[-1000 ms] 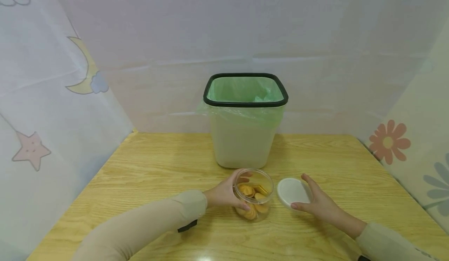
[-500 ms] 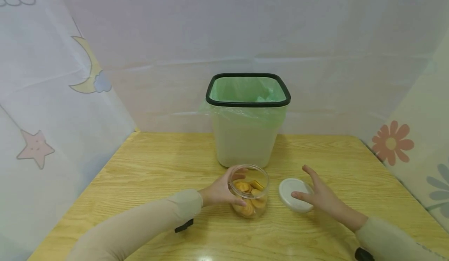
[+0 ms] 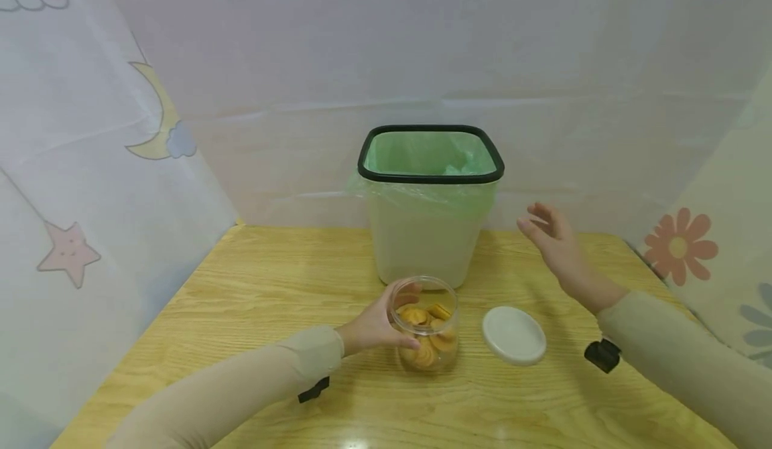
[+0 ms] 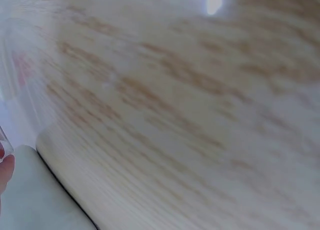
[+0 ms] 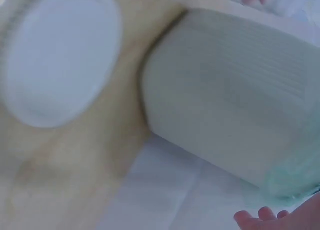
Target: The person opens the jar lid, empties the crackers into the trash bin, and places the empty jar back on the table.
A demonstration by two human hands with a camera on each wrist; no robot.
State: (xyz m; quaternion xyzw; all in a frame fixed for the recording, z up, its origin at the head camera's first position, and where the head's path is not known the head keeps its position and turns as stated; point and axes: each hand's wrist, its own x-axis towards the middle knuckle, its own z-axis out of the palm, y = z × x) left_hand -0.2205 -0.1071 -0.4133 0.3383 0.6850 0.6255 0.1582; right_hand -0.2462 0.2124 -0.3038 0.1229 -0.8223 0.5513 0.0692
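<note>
My left hand point(image 3: 381, 322) grips the left side of a clear round jar point(image 3: 443, 352), thumb at the front and fingers round the back. Inside the open-topped jar lie several golden biscuits point(image 3: 425, 351). Right of the jar, a white round lid point(image 3: 514, 335) lies flat on the table; the right wrist view shows the lid point(image 5: 62, 59) too. My right hand point(image 3: 561, 251) is raised beyond the lid, right of the bin, holding nothing, with its fingers loosely bent. In the right wrist view only some fingertips of the right hand point(image 5: 265, 217) show at the lower edge.
A white bin point(image 3: 425, 234) with a black rim and green plastic liner stands behind the jar, near the back of the wooden table point(image 3: 289, 268). Pale printed sheets point(image 3: 289, 53) hang behind and on both sides.
My right hand has let go of the lid, leaving it on the table, and has risen up and away toward the bin's right side. The left hand still holds the jar.
</note>
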